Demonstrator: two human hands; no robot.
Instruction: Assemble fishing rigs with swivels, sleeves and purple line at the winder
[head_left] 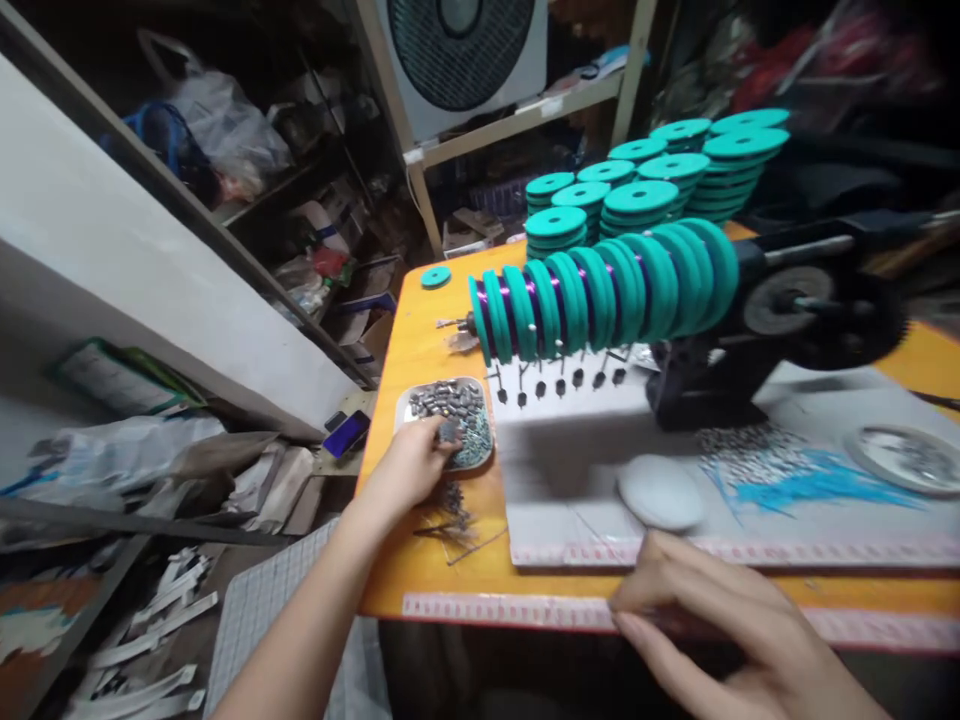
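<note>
While an orange table filled the middle of the view, a pale board lay flat across most of its front. On that board stood a black machine, its shaft bearing a row of green discs with purple wire wound between them. Behind the row, more green discs rose in stacks on the table.

Close to the table's front edge hovered the right hand, thumb and forefinger bent until their tips nearly met; whether anything sat between them could not be told. The left hand reached into a small white tray on the table, just left of the board. Its fingers were curled down among the tray's contents, and whether they had pinched a piece could not be made out.

On the board, a round dish stood at the far right and a smooth, pale rounded object near the front, with blue strands between them. Grey metal pieces lay heaped in the tray, beyond the left fingertips, and small dark weights dangled below the row.
</note>
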